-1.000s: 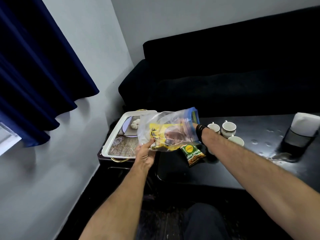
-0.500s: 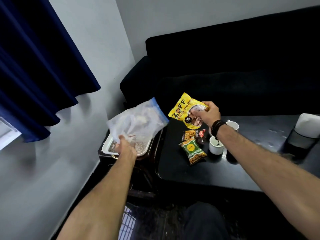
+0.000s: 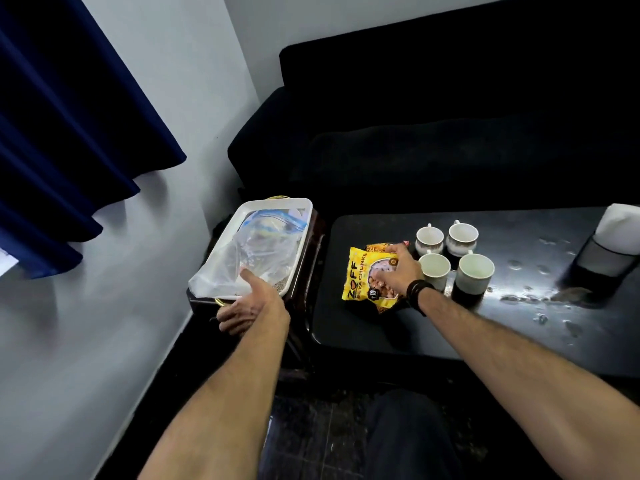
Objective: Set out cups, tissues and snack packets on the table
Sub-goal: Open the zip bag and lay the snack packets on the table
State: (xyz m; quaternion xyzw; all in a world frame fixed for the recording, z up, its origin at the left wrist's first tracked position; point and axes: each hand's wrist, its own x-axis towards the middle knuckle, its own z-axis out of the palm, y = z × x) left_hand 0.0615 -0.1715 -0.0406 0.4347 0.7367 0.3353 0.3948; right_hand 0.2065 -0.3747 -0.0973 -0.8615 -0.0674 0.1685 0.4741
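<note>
My right hand point(image 3: 398, 271) is closed on a yellow snack packet point(image 3: 358, 275) and holds it flat on the black table point(image 3: 374, 330), on top of other packets; an orange one point(image 3: 379, 247) peeks out behind. Several white cups point(image 3: 434, 268) stand together just right of the packets. A dark holder with white tissues point(image 3: 620, 230) sits at the table's right end. On the left, my left hand point(image 3: 249, 303) pinches the near edge of a clear plastic zip bag point(image 3: 256, 254), which lies in a white tray point(image 3: 277, 202).
The tray rests on a small dark side stand point(image 3: 308, 271) between the grey wall and the table. A black sofa point(image 3: 450, 133) runs along the far side. A blue curtain point(image 3: 69, 116) hangs at the left. Water drops point(image 3: 540, 317) spot the table's right part.
My right hand has brought the yellow packet down from the air onto the other packets on the table. My left hand has lowered the clear bag into the tray.
</note>
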